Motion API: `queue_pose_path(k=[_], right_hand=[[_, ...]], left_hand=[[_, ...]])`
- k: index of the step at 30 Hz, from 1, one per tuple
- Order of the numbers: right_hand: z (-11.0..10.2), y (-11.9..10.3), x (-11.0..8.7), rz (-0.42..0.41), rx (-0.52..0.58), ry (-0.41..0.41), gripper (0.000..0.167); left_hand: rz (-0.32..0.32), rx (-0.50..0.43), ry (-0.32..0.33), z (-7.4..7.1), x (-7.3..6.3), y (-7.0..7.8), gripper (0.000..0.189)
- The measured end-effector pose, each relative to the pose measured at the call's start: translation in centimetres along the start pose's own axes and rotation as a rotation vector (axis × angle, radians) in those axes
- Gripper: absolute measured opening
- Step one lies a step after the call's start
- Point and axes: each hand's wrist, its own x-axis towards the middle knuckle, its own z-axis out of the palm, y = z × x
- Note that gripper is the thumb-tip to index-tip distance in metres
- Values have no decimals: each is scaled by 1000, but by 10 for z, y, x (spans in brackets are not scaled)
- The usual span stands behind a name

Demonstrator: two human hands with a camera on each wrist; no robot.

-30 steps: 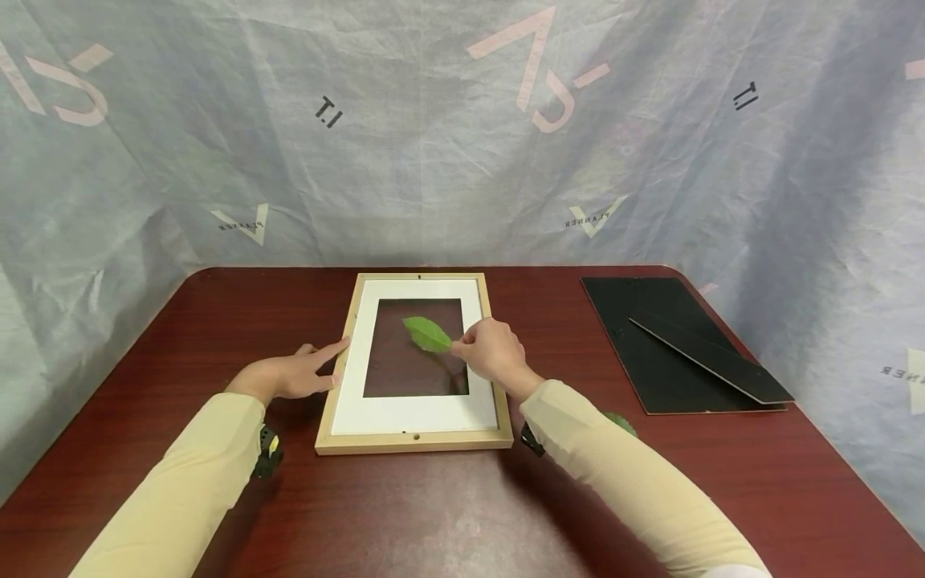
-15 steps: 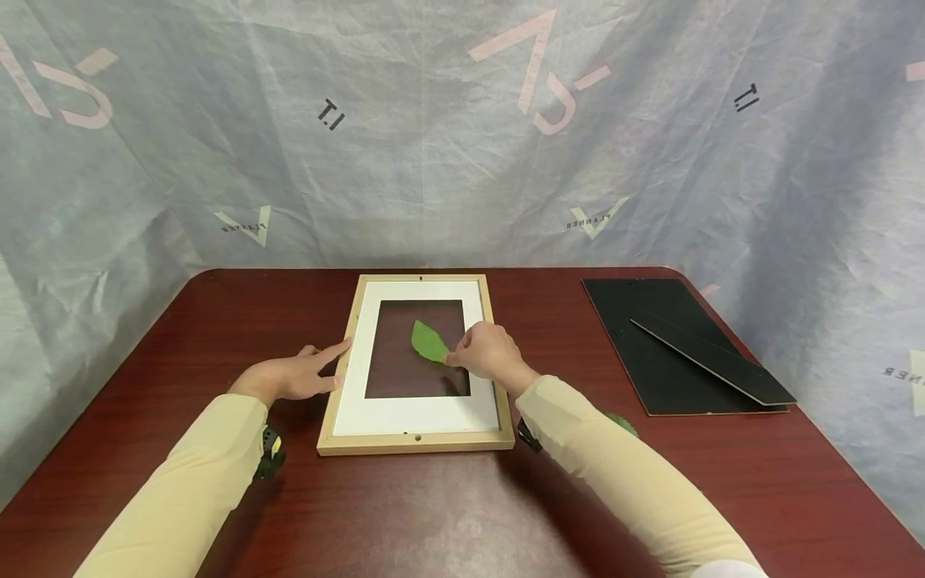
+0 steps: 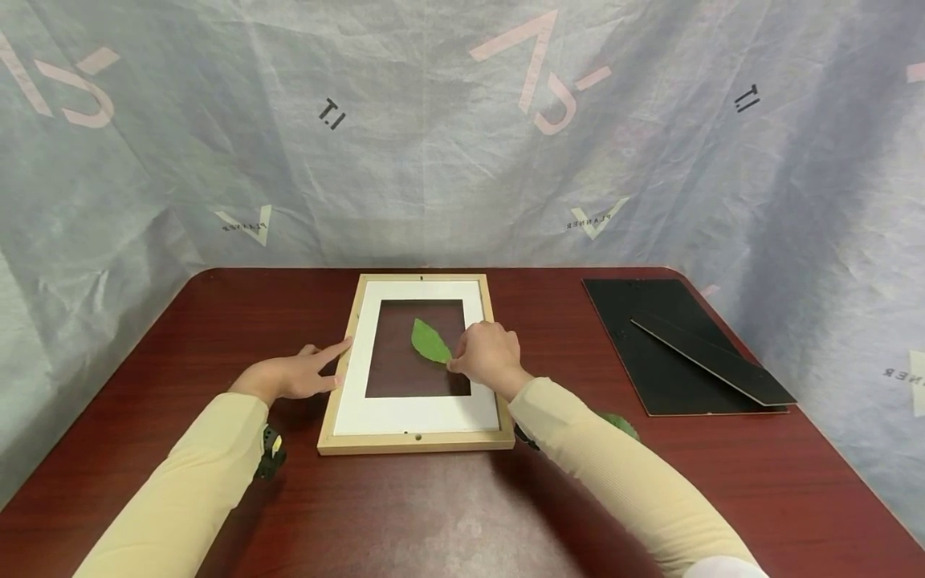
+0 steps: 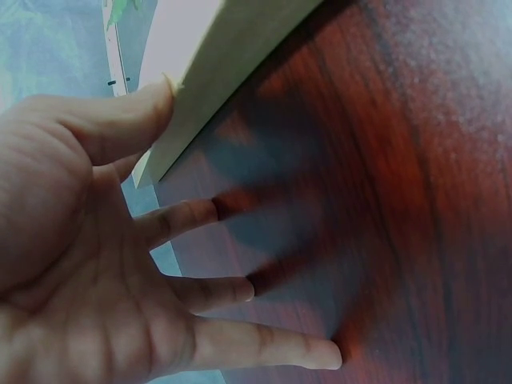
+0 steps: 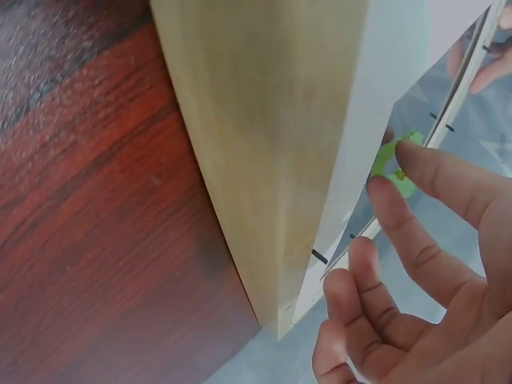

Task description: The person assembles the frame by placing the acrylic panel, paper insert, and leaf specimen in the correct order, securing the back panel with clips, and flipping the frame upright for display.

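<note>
A pale wooden picture frame (image 3: 416, 441) with a white mat (image 3: 412, 413) around a transparent window lies flat on the table. Over the window is a green leaf (image 3: 429, 342), its lower right end pinched between thumb and index finger of my right hand (image 3: 488, 355). In the right wrist view the leaf (image 5: 408, 186) shows by those two fingertips; the other fingers are bent and hold nothing. My left hand (image 3: 292, 376) touches the frame's left side with thumb and index finger. In the left wrist view, its other fingers stretch straight, with the fingertips on the tabletop.
At the right of the table lies a black backing board (image 3: 650, 321) with its stand flap (image 3: 715, 361) raised at a slant. A second green leaf (image 3: 619, 425) is partly hidden by my right sleeve. A grey printed cloth (image 3: 419, 160) hangs behind the table.
Between the first two frames the leaf's free tip has turned to point more upward, and my right hand has come slightly lower. Since then almost nothing has moved. My left hand stays in place.
</note>
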Motion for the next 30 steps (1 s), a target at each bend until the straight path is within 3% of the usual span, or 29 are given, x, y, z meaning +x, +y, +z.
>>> queue_pose_path(k=[8, 18, 30], right_hand=[[0, -8, 8, -31, 20, 47, 13], [3, -24, 22, -6, 40, -15, 15], [12, -40, 28, -13, 23, -26, 14]], left_hand=[[-14, -15, -10, -2, -2, 2, 73], [-10, -19, -13, -3, -3, -1, 74], [-5, -15, -20, -1, 4, -5, 74]])
